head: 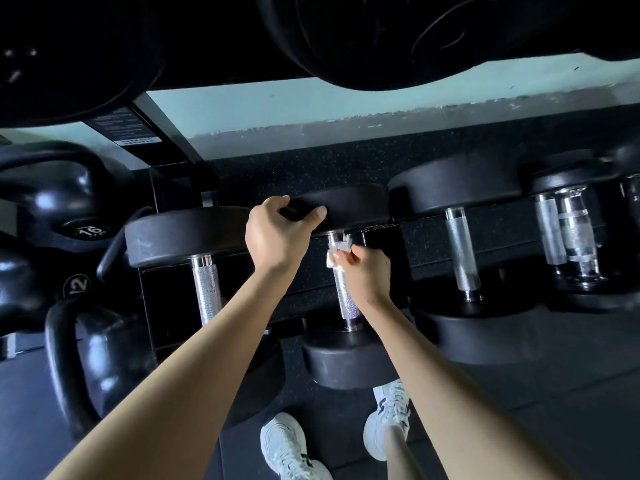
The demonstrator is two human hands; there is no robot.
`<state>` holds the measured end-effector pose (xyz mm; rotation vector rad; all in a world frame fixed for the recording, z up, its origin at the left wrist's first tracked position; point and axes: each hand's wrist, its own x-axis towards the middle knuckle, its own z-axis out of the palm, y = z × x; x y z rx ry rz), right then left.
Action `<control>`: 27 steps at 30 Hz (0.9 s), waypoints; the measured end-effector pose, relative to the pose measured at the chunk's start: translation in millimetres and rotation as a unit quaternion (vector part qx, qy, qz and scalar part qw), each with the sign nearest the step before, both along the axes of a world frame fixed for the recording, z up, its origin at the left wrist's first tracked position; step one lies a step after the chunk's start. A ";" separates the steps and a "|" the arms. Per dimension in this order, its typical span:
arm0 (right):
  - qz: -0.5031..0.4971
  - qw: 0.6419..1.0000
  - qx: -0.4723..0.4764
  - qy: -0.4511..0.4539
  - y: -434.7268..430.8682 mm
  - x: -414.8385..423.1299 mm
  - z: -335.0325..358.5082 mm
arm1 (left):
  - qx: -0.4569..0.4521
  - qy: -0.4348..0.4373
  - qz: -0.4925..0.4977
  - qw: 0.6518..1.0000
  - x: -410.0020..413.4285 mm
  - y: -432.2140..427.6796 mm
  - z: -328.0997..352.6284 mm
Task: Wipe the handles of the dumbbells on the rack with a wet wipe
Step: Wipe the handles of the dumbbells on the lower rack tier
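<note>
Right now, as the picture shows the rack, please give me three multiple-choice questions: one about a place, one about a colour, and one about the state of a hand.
1. Where is the wet wipe?
A. on the floor
B. on a kettlebell
C. on the dumbbell handle, near its far head

2. What colour are the shoes?
A. mainly white
B. red
C. yellow

3. What does the left hand do?
A. hangs idle
B. grips the far head's edge
C. holds the wipe

Answers:
1 C: the right hand holds the wipe against the handle just below the head.
2 A: both shoes are white with dark marks.
3 B: its fingers and thumb curl over the head's edge.
</note>
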<state>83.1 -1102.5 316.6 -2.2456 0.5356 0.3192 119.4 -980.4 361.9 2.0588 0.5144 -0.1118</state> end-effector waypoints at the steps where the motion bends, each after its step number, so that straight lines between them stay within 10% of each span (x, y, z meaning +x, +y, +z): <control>1: -0.003 1.000 0.017 -0.013 1.3 6.3 -0.9 | -0.002 -0.006 0.004 1.000 -0.1 -0.3 -1.9; 15: 0.222 0.960 -0.027 0.171 -47.4 -33.1 -10.7 | -0.016 0.010 0.020 1.000 -2.3 -2.5 1.4; 21: 0.066 0.991 0.078 0.092 -38.1 -25.5 -21.8 | -0.017 0.002 0.031 0.999 -2.0 -2.8 -3.4; 27: -0.130 0.948 0.289 0.032 -21.8 22.7 -13.7 | -0.021 -0.013 0.046 0.999 -1.2 -1.6 -8.5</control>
